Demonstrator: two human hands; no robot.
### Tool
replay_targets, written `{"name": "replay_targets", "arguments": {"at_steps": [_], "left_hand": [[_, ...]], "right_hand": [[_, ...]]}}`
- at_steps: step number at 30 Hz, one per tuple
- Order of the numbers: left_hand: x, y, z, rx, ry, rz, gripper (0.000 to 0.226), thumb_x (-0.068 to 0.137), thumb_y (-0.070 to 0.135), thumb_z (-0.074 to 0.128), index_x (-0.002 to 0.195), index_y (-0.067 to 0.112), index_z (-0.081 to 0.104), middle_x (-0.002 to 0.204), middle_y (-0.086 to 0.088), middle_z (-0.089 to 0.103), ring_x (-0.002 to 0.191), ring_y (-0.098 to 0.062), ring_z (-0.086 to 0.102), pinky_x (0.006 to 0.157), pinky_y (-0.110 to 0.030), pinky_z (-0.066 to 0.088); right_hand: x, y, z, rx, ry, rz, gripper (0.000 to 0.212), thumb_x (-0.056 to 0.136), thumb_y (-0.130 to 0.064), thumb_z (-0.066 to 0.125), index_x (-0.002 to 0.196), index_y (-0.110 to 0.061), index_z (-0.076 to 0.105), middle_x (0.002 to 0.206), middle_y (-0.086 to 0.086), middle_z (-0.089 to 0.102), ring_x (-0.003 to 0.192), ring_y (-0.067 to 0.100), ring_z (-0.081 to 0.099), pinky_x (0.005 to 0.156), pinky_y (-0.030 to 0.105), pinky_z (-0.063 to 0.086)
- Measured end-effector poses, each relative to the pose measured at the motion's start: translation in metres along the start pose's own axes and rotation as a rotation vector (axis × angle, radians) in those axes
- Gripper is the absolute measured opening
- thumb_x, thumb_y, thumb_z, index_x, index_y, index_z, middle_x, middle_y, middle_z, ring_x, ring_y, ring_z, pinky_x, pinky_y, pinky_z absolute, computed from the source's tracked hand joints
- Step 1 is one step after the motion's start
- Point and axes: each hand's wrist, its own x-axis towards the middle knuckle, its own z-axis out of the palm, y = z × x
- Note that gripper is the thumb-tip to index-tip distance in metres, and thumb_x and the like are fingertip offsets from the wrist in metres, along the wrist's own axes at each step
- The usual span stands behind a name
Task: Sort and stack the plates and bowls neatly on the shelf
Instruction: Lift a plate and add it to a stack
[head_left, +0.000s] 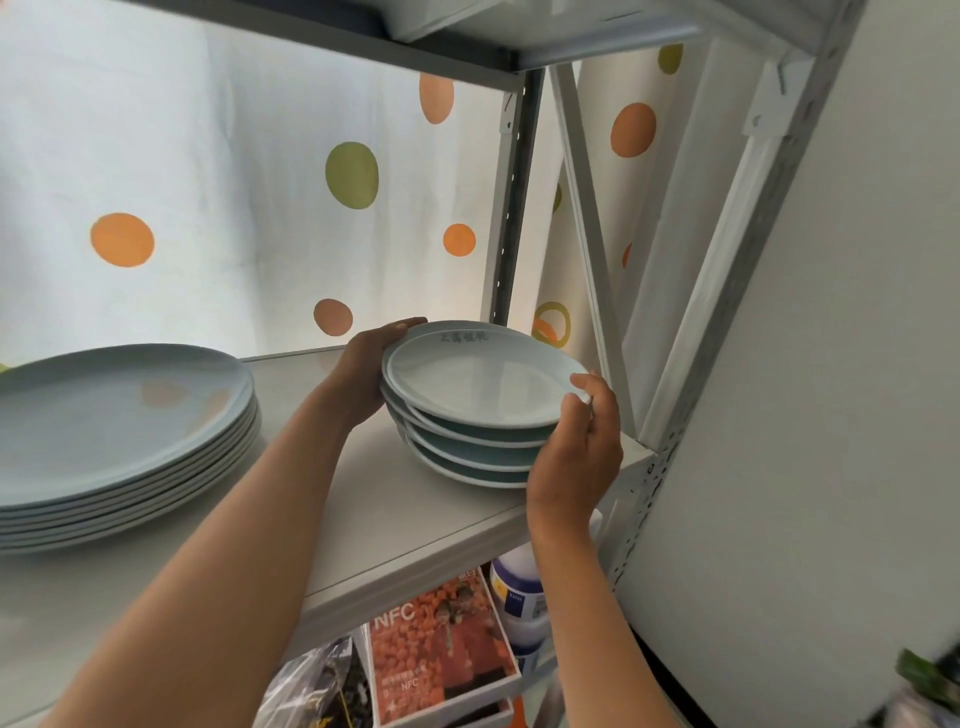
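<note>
A stack of several pale blue-green bowls stands on the white shelf board, near its right end. My left hand cups the stack's left side, thumb over the far rim. My right hand grips the right side, fingertips on the top bowl's rim. The bowls sit slightly offset from one another. To the left, a stack of several large pale blue plates rests on the same shelf, apart from the bowls.
A grey upright post and white diagonal braces stand behind and right of the bowls. Another shelf board hangs overhead. Below lie an orange NFC box, a bottle and a dark bag. A dotted curtain forms the back.
</note>
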Motion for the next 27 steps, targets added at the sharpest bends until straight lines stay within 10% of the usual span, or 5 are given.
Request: {"name": "replay_targets", "arguments": {"at_steps": [17, 23, 27], "left_hand": [[-0.001, -0.006, 0.009, 0.101, 0.017, 0.068, 0.041, 0.098, 0.011, 0.034, 0.082, 0.018, 0.071, 0.085, -0.002, 0.069, 0.076, -0.015, 0.064, 0.074, -0.028, 0.047], [0.004, -0.008, 0.003, 0.086, 0.076, 0.027, 0.034, 0.096, 0.015, 0.038, 0.113, 0.009, 0.067, 0.105, -0.007, 0.071, 0.094, -0.021, 0.065, 0.083, -0.032, 0.049], [0.001, 0.001, -0.002, 0.1, 0.045, 0.035, 0.024, 0.077, 0.025, 0.057, 0.084, 0.002, 0.059, 0.082, -0.015, 0.048, 0.074, -0.027, 0.043, 0.072, -0.037, 0.034]], "right_hand": [[0.011, 0.008, 0.001, 0.078, -0.014, 0.016, 0.033, 0.087, -0.036, 0.042, 0.104, -0.017, 0.062, 0.111, 0.0, 0.064, 0.105, 0.012, 0.061, 0.086, 0.044, 0.057], [0.015, 0.009, -0.002, 0.088, -0.088, 0.081, 0.037, 0.086, -0.034, 0.044, 0.112, -0.018, 0.065, 0.119, -0.001, 0.064, 0.109, 0.008, 0.06, 0.09, 0.032, 0.055], [0.025, 0.008, -0.006, 0.075, -0.181, 0.127, 0.043, 0.087, -0.034, 0.043, 0.122, -0.022, 0.064, 0.123, -0.006, 0.064, 0.112, 0.007, 0.059, 0.095, 0.03, 0.054]]}}
